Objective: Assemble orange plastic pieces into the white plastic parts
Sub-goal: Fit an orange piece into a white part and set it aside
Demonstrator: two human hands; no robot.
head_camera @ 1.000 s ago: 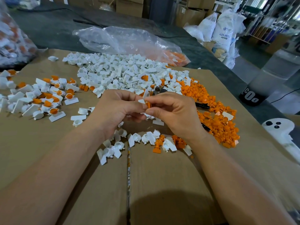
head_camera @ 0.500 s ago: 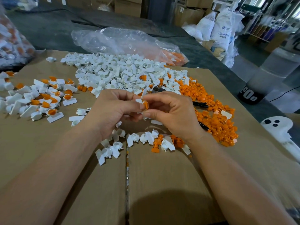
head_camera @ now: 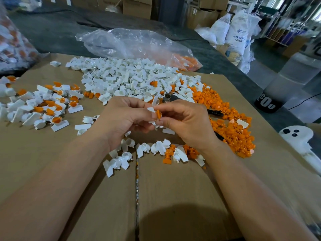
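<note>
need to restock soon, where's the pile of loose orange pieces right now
Head view: the pile of loose orange pieces lies on the cardboard just right of the right hand, at the right end of the heap of white parts.

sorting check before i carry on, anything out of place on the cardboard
Only some mixing: a stray orange piece lies in the white pile, a white part sits on the orange heap, and a black tool is partly buried there.

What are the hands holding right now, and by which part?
The left hand pinches a white plastic part below its flat tab; the right hand pinches an orange piece by its edge.
</note>
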